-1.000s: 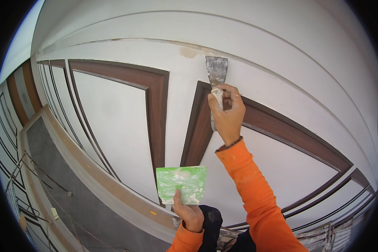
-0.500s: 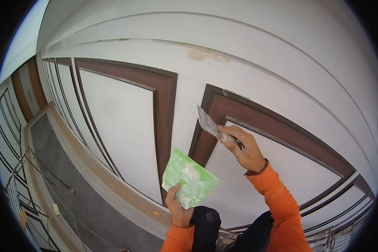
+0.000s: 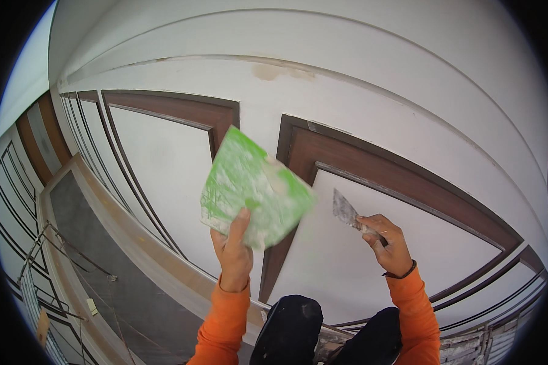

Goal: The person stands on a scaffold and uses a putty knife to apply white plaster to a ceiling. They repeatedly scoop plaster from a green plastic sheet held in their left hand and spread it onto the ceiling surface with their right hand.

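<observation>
My left hand grips a green plastic board by its lower edge, thumb on top. White putty is smeared across the board, with a thicker beige dab near its right side. In my right hand is a putty knife, its stained blade pointing up and left, apart from the board. Behind both tools stands a white wall with brown framed panels. A beige patch marks the wall below a long molding line.
My knees are bent at the bottom. Metal scaffold bars stand at lower left, above a grey floor area. More slatted scaffolding shows at lower right. A small pale block lies on the left.
My left hand has raised the green board up and to the left. My right hand has lowered the putty knife to the right, away from the panel frame's corner.
</observation>
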`<state>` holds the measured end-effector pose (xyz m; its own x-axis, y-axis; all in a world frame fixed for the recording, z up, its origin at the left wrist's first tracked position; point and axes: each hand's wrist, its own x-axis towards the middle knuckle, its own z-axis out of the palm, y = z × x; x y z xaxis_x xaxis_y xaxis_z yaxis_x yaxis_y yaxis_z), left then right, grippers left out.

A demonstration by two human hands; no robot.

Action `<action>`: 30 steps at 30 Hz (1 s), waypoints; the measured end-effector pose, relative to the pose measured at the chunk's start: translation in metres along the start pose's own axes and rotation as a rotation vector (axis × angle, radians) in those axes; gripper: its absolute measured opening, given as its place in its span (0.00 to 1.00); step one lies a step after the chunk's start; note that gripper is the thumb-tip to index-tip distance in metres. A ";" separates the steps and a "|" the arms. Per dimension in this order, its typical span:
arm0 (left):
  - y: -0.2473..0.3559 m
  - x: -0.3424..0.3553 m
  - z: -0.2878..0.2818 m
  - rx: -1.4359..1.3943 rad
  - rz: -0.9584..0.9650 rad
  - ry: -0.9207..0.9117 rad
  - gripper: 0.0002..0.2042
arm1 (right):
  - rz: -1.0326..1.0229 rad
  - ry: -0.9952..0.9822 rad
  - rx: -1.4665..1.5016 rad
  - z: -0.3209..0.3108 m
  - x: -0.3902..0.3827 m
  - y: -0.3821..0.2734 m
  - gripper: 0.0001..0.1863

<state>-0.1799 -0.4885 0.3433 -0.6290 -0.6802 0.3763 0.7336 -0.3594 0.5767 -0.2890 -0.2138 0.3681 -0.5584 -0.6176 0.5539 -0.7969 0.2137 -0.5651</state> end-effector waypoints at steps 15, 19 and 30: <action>0.013 0.106 0.059 0.490 0.512 -0.371 0.18 | 0.298 0.585 0.263 -0.020 -0.129 -0.012 0.23; 0.019 0.129 0.063 1.140 1.118 -0.527 0.27 | 0.340 0.587 0.346 -0.015 -0.145 -0.014 0.23; -0.015 0.153 0.075 1.602 1.329 -0.474 0.38 | 0.321 0.528 0.456 -0.014 -0.166 -0.010 0.22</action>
<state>-0.3061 -0.5394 0.4470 -0.2415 0.2566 0.9359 0.0468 0.9664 -0.2528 -0.1920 -0.1029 0.2902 -0.8739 -0.1101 0.4735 -0.4667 -0.0823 -0.8806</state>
